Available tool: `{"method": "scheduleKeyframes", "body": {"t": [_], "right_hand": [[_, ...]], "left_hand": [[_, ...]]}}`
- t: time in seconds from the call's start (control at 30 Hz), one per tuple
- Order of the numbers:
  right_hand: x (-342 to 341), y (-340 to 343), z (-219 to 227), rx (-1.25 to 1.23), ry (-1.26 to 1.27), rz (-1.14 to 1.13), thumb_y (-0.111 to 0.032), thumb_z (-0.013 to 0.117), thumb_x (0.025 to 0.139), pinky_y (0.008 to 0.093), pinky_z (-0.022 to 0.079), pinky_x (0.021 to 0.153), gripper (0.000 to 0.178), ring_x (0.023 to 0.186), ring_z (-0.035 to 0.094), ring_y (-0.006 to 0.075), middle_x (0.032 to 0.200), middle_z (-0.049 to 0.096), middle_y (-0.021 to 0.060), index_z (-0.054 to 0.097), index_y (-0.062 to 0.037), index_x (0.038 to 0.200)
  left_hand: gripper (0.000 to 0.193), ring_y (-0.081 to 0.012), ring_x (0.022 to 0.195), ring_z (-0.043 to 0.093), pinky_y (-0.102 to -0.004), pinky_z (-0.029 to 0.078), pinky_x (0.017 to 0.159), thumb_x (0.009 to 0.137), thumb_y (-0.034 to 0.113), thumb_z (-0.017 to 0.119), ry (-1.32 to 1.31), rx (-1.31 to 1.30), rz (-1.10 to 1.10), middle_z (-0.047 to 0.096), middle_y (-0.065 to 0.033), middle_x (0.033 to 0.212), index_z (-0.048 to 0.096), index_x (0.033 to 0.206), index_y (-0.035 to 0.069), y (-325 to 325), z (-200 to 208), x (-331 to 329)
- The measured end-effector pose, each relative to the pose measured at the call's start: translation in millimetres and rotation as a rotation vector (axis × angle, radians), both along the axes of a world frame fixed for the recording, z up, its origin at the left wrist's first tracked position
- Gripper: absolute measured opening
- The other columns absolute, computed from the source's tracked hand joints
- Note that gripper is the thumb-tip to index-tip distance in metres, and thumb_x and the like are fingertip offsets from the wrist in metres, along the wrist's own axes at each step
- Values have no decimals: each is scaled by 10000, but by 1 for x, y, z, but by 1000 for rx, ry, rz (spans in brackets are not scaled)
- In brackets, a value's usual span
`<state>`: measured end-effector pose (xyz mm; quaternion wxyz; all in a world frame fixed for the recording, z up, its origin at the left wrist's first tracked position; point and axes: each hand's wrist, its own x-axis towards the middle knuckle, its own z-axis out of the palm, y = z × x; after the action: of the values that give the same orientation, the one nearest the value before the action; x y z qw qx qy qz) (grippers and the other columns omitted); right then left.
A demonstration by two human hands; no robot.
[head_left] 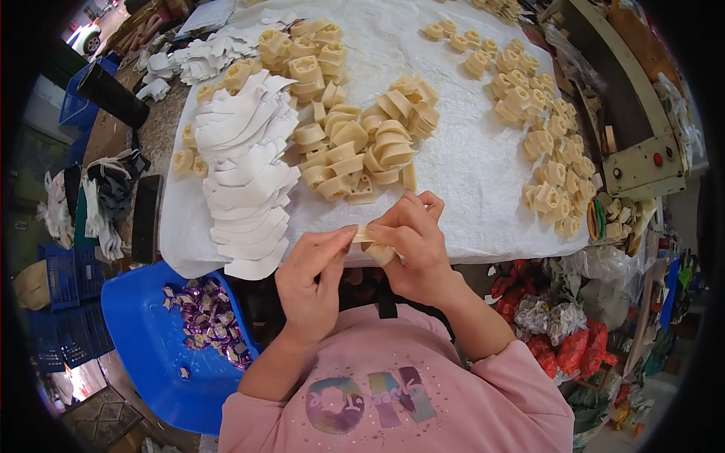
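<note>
In front of my chest, both hands are closed on one small cream-coloured curved piece (380, 253). My left hand (311, 281) pinches its left end between thumb and fingertips. My right hand (411, 245) has its fingers curled round the other side, hiding part of it. The piece looks like the cream curved strips (343, 162) heaped on the table just beyond my hands, some nested together. To the left of that heap lies a long overlapping row of thin white curved pieces (245, 181).
White sheeting (468, 177) covers the table. Clusters of cream rings (551, 174) line its right side. A blue tub (151, 332) with small purple shiny bits stands at lower left. A phone (147, 219) and black cylinder (113, 94) are left; a metal machine frame (642, 162) is right.
</note>
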<state>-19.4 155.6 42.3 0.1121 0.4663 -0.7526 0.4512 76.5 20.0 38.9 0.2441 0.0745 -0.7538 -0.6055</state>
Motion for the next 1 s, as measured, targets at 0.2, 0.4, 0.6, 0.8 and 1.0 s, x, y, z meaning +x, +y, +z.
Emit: {"method": "scheduleKeyframes", "body": {"t": [0.2,0.4,0.6,0.8,1.0], "right_hand": [[1,10,1,-112,-246,150,44,654,663,356,302,729,253,725,503,225,800,550,48,589,-72,878],[4,13,11,-8,-296,211,76,632,631,350,290,733,275,712,503,219,763,547,47,581,-73,856],[5,8,9,40,-221,298,88,624,614,363,284,733,322,716,504,208,771,558,40,577,-87,879],[4,7,8,-76,44,111,-21,717,648,378,314,740,331,809,521,223,974,631,57,577,-86,941],[12,4,33,-91,-40,61,-117,748,697,409,390,790,385,886,507,302,1087,602,108,585,-56,1041]], "left_hand": [[199,-223,701,493,-308,413,634,703,8,719,235,-223,-47,546,-54,707,666,890,54,-6,-6,-14],[141,-246,603,438,-336,380,532,729,13,692,358,-305,-90,478,-69,644,569,797,18,-1,-1,-16],[144,-233,584,428,-334,368,516,705,16,708,368,-285,-107,467,-59,636,565,700,36,-2,-4,-14],[268,-217,715,518,-306,420,634,566,-31,750,403,-415,9,536,-27,726,667,790,89,-12,2,-9],[312,-221,726,480,-318,396,657,577,-106,704,373,-379,147,499,-12,705,670,813,95,-34,-3,-2]]}}
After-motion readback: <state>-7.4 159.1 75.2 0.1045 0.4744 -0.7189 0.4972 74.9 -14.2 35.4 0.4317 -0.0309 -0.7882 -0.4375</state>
